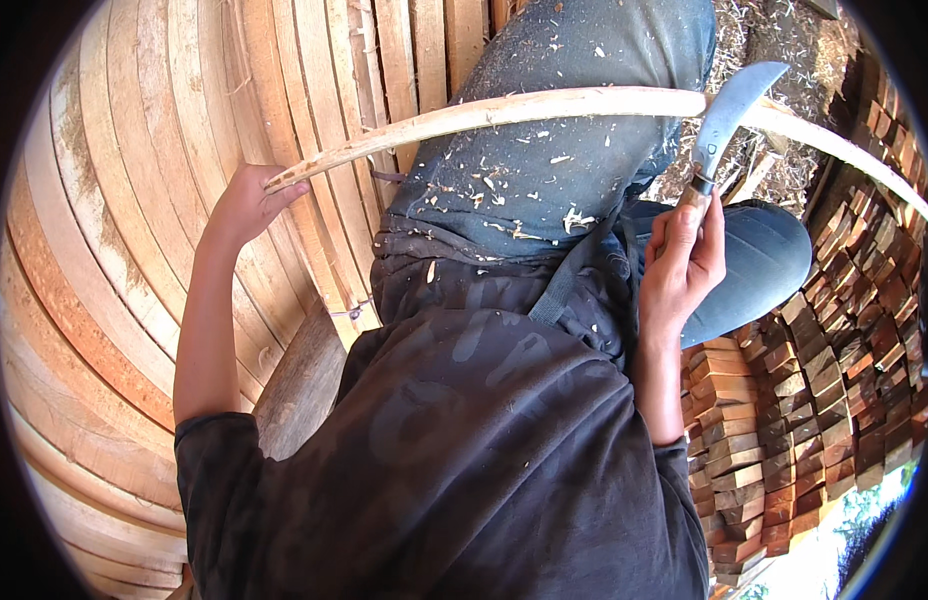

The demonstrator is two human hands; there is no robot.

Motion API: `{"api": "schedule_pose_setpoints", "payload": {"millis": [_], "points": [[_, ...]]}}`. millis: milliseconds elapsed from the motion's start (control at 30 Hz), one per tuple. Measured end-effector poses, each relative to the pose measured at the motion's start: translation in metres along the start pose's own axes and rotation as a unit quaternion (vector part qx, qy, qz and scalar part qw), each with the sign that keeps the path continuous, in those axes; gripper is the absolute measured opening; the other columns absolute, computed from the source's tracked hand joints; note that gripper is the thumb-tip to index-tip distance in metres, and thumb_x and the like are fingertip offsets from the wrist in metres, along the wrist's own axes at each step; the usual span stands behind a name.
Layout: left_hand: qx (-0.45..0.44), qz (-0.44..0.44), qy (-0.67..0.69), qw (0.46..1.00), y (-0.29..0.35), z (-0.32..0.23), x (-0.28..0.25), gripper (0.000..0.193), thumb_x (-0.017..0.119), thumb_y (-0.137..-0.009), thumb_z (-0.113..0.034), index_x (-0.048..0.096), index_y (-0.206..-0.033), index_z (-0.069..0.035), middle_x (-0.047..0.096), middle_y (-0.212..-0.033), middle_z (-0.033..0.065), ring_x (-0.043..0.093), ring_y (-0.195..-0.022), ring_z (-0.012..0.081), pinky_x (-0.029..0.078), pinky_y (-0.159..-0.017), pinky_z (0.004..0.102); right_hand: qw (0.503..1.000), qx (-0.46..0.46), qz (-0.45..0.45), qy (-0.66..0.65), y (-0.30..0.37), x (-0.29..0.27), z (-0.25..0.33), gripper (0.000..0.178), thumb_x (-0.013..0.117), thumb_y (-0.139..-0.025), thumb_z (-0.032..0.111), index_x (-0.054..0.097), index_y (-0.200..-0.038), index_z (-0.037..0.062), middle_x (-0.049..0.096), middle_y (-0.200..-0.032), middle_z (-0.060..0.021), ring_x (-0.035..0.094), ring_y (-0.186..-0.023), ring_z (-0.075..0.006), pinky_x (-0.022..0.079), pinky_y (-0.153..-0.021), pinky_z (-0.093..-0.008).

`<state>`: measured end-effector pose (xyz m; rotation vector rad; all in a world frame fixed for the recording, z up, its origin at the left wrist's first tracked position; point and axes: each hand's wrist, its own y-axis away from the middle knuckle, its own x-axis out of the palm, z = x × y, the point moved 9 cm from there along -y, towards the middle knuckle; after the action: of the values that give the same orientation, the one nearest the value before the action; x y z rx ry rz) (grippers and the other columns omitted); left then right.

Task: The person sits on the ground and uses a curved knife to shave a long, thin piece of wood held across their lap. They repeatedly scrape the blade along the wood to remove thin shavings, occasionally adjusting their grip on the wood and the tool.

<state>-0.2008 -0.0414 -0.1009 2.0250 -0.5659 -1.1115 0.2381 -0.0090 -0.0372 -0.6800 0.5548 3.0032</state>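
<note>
A long pale wooden strip [544, 104] lies across my jeans-covered thigh and reaches to the far right; the fisheye view bends it. My left hand [252, 205] is closed around its left end. My right hand [687, 250] grips the wooden handle of a curved knife [726, 118], whose blade points up and tilts to the right. The blade crosses in front of the strip toward its right part; whether it touches the wood, I cannot tell. Small wood shavings [574, 218] are scattered over my jeans [484, 190].
Long sawn planks [134, 190] stand side by side on the left. A rounded log [304, 380] is beside my left arm. Stacked wood pieces [784, 420] fill the lower right. Shavings litter the ground [774, 60] at the upper right.
</note>
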Motion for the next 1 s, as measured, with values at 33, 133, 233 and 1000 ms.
{"api": "schedule_pose_setpoints", "payload": {"millis": [33,133,233,1000], "points": [[0.004,-0.001,0.005,1.0,0.002,-0.001,0.001,0.041,0.066,-0.088,-0.029,0.051,-0.066,0.001,0.036,-0.053,0.0027,0.035,-0.053,0.0122,0.034,-0.05,0.0329,1.0,0.02,-0.016,0.016,-0.001,-0.005,-0.003,0.036,0.058,-0.094,0.014,0.053,-0.126,-0.0037,0.061,-0.075,-0.0049,0.055,-0.062,-0.0058,0.045,-0.055,-0.0224],[0.027,-0.012,-0.004,1.0,0.004,-0.001,0.004,0.041,0.065,-0.089,-0.029,0.051,-0.066,0.001,0.036,-0.052,0.0033,0.034,-0.052,0.0124,0.034,-0.05,0.0331,0.996,0.048,0.08,-0.012,0.023,0.015,-0.004,0.036,0.061,-0.092,0.014,0.056,-0.124,-0.0021,0.063,-0.074,-0.0034,0.057,-0.064,-0.0056,0.045,-0.058,-0.0213],[0.023,-0.015,0.005,1.0,0.008,-0.002,0.004,0.041,0.065,-0.089,-0.029,0.052,-0.067,0.002,0.037,-0.051,0.0042,0.033,-0.051,0.0128,0.034,-0.05,0.033,0.986,0.054,-0.067,-0.14,0.012,-0.01,-0.015,0.037,0.06,-0.093,0.014,0.055,-0.125,-0.0025,0.062,-0.075,-0.0043,0.056,-0.063,-0.0056,0.046,-0.058,-0.0216],[-0.032,-0.009,-0.029,0.999,0.015,-0.01,-0.004,0.039,0.067,-0.087,-0.033,0.063,-0.073,0.003,0.041,-0.051,0.0054,0.038,-0.049,0.0136,0.036,-0.049,0.034,0.981,0.017,-0.125,-0.148,0.003,-0.009,-0.004,0.037,0.051,-0.098,0.016,0.046,-0.13,-0.0023,0.043,-0.061,0.0043,0.033,-0.05,-0.0008,0.025,-0.041,-0.017]]}}
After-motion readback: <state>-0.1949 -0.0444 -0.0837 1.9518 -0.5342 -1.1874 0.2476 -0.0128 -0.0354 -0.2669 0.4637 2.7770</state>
